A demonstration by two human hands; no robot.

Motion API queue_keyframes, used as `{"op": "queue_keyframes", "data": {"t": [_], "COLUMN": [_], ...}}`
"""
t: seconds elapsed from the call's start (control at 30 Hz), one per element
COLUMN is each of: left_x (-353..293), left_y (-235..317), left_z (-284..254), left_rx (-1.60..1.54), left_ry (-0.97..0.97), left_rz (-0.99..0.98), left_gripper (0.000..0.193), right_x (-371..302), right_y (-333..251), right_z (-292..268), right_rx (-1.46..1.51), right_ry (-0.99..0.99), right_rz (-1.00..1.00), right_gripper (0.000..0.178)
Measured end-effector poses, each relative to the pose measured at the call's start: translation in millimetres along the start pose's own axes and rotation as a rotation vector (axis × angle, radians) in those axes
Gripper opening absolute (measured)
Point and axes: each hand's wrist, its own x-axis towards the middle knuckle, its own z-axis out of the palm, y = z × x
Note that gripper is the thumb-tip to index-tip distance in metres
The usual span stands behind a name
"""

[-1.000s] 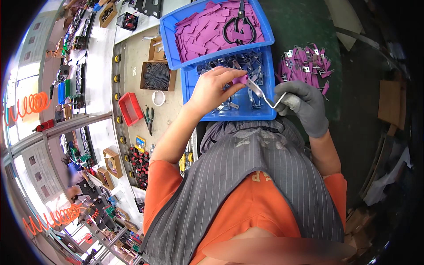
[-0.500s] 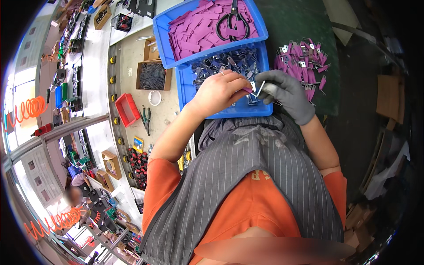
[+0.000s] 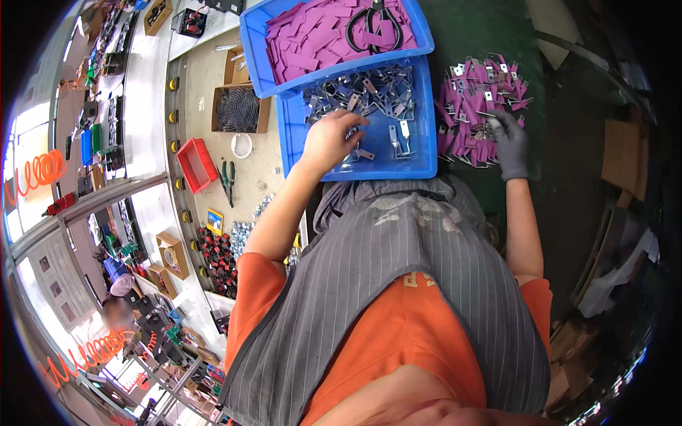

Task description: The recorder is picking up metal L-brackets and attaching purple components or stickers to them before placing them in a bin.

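Note:
My bare left hand point(image 3: 331, 142) is over the lower blue bin point(image 3: 362, 174), with thumb and fingers apart and nothing visible between them. Loose bent metal brackets point(image 3: 369, 92) fill the far part of that bin, and a few lie close to my fingertips. On the right, my right hand point(image 3: 511, 145) wears a grey glove and rests at the edge of a heap of brackets with purple strips point(image 3: 469, 106) on them. Its fingers look spread, touching or just above the heap.
Behind the bracket bin, a second blue bin point(image 3: 256, 71) holds purple strips point(image 3: 305, 42) and black-handled scissors point(image 3: 374, 32). To the left are a red tray point(image 3: 197, 165), green-handled pliers point(image 3: 227, 183), a white ring point(image 3: 241, 145) and a cardboard box point(image 3: 240, 110) with a dark coil.
My hands have parted. The left let go of the purple strip and moved left and down over the brackets. The right went from the bin to the heap, and the bracket is gone from its fingers.

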Motion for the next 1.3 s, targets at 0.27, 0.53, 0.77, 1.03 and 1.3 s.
{"op": "queue_keyframes", "data": {"t": [0.27,0.53,0.77,1.03,1.3], "left_x": [35.7,53.3,26.4,6.0,20.4], "left_y": [-25.5,-32.7,-26.2,-23.5,7.0], "left_z": [77.0,78.5,27.0,28.8,-27.3], "left_rx": [0.504,0.740,-0.169,-0.941,-0.345], "left_ry": [-0.217,-0.365,-0.426,-0.198,0.137], "left_rz": [0.594,0.717,-0.161,-0.369,0.050], "left_gripper": [0.017,0.014,0.018,0.020,0.019], "right_x": [-1.5,-15.1,-21.2,-2.4,-12.1], "right_y": [11.4,-47.2,-74.8,-90.9,-94.2], "right_z": [9.6,57.1,78.3,107.4,94.0], "right_rx": [-0.382,-0.095,-0.040,-0.201,0.012], "right_ry": [0.287,0.103,-0.255,-0.445,-0.563], "right_rz": [-0.126,-0.055,-0.170,-0.288,0.110], "right_gripper": [0.038,0.028,0.031,0.040,0.026]}}
